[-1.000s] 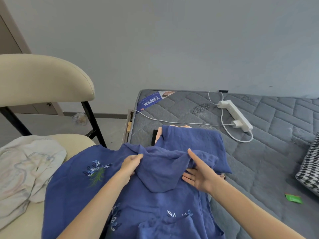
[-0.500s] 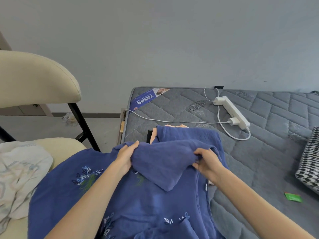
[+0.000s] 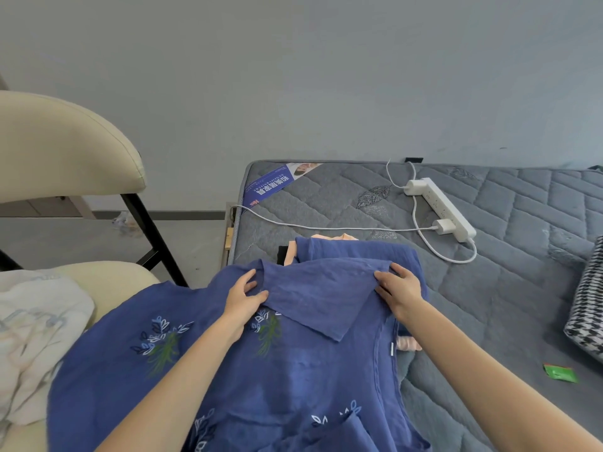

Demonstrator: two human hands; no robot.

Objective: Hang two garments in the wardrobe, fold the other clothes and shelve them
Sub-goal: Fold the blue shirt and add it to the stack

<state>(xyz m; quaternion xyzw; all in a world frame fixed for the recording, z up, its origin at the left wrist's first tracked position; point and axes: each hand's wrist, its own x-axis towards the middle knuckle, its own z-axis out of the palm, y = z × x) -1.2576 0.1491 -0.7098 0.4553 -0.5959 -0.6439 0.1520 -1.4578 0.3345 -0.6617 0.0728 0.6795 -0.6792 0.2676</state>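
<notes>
Under the fingers (image 3: 385, 275) of both hands lies a blue garment (image 3: 293, 370) of matt, crinkled woven cloth with embroidered leaf sprigs in raised thread. Beyond the fingertips, a peach cloth (image 3: 342, 237) peeks out, soft and dull. The mattress (image 3: 509, 288) past them is grey quilted fabric, slightly fuzzy, with stitched diamond lines. Farther off rest a smooth white plastic power strip (image 3: 443, 208) and its rubbery white cable (image 3: 326, 227), plus a glossy printed label (image 3: 270, 187). Left of the fingers, the chair (image 3: 65, 151) wears smooth cream leatherette over matt black metal legs; a pale rumpled cloth (image 3: 36, 337) lies on its seat.
</notes>
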